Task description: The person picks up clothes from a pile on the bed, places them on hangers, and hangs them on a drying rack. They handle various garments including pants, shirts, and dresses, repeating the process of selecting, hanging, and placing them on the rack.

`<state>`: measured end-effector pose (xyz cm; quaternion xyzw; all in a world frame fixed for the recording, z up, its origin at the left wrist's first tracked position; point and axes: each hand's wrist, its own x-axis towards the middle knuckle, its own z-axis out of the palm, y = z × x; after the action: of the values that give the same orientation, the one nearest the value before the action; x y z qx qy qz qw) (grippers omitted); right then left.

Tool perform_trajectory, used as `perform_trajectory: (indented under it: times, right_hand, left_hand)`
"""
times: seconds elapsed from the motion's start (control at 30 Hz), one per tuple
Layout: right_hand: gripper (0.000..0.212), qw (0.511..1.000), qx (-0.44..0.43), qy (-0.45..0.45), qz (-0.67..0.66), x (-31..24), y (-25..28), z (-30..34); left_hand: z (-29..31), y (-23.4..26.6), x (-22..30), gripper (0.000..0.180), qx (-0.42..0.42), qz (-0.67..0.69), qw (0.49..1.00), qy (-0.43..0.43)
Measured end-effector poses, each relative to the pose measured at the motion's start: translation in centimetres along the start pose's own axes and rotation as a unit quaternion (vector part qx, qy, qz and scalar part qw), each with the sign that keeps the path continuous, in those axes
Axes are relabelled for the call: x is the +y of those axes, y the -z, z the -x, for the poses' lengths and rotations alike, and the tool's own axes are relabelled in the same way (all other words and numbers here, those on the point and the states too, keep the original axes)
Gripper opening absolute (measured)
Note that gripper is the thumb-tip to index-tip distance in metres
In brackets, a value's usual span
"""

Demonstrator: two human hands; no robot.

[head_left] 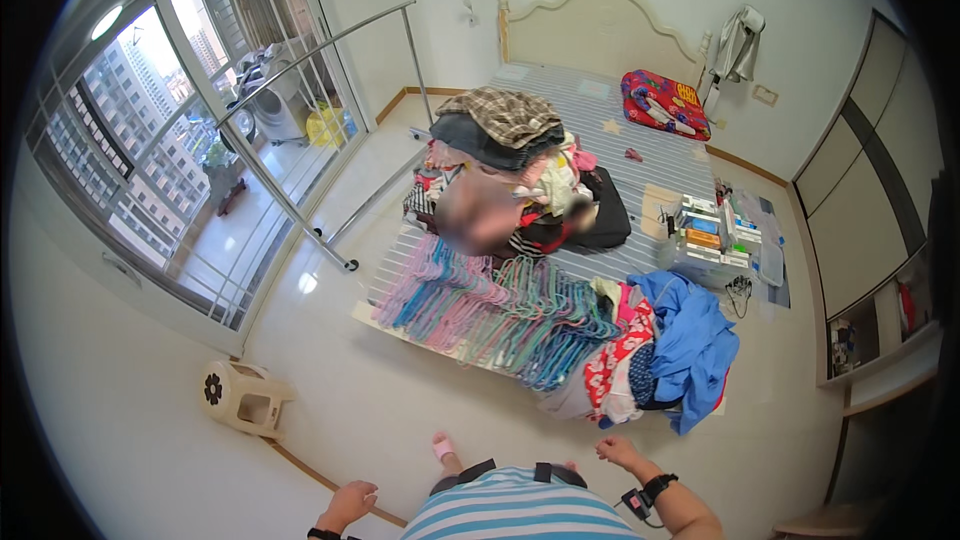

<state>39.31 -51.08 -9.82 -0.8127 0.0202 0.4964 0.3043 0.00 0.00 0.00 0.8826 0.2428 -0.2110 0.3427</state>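
Note:
My left hand [349, 503] hangs low at the bottom of the view beside my striped shirt, with nothing in it and its fingers loosely apart. At the other side of my body, my right hand [621, 452] is raised a little, also holding nothing, its fingers loosely bent. The right one is nearest to a heap of clothes at the bed's corner: a blue garment [688, 336] and a red-and-white floral garment [609, 367]. Many plastic hangers [500, 315] in pink, blue and green lie in a row along the bed's near edge. Neither hand touches them.
Behind the hangers, a tall clothes pile [497, 130] rests on the striped bed [590, 90]. A metal clothes rack [290, 195] stands left of it. At left is a beige stool [245, 398]; right of the bed, a plastic box of packages [705, 240].

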Motion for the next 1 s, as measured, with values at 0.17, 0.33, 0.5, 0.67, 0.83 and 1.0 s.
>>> perform_trajectory:
  times: [0.17, 0.33, 0.5, 0.67, 0.83, 1.0]
  right_hand:
    - [0.039, 0.978, -0.106, 0.093, 0.155, -17.2, -9.0, 0.6]
    - [0.041, 0.921, -0.179, 0.202, 0.28, -30.1, -17.4, -2.6]
    - [0.037, 0.92, -0.157, 0.284, 0.219, -46.7, -25.5, -6.3]
    - [0.028, 0.957, -0.151, 0.239, 0.06, -55.8, -31.8, -17.2]
    - [0.024, 0.986, -0.032, 0.098, -0.132, -58.2, -39.3, -34.1]
    - [0.03, 0.98, 0.186, 0.031, -0.064, -55.4, -45.4, -46.8]
  left_hand:
    - [5.0, 10.7, -9.2, 0.017, 0.123, -0.003, 0.992, 0.006]
    - [2.8, 21.2, -15.9, 0.013, 0.183, -0.007, 0.982, -0.041]
    - [-7.3, 29.9, -17.2, 0.013, 0.238, 0.028, 0.958, -0.155]
    - [-18.6, 35.5, -19.5, 0.014, 0.228, 0.078, 0.952, -0.189]
    - [-27.9, 38.2, -25.9, 0.013, 0.187, 0.134, 0.963, -0.139]
    - [-33.4, 37.9, -33.2, 0.013, 0.116, 0.174, 0.975, -0.071]
